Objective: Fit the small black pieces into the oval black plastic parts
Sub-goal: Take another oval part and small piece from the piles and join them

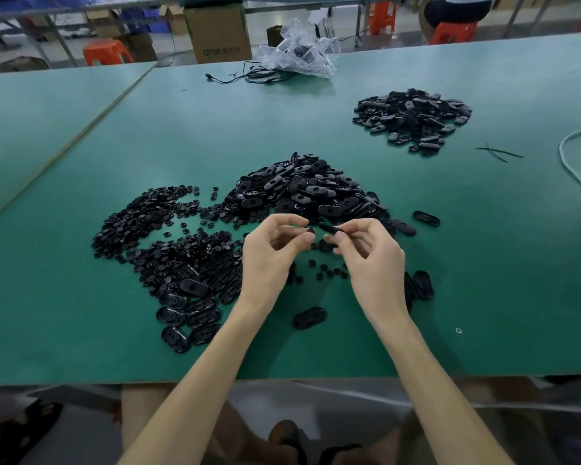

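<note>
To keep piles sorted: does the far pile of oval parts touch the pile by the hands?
No, the far pile lies apart from the near pile, with bare green table between them.

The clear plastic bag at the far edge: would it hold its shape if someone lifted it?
Probably not: the clear plastic bag looks thin and crumpled, so it would likely flop and sag. Dark items show inside it, so it may hang unevenly.
</note>
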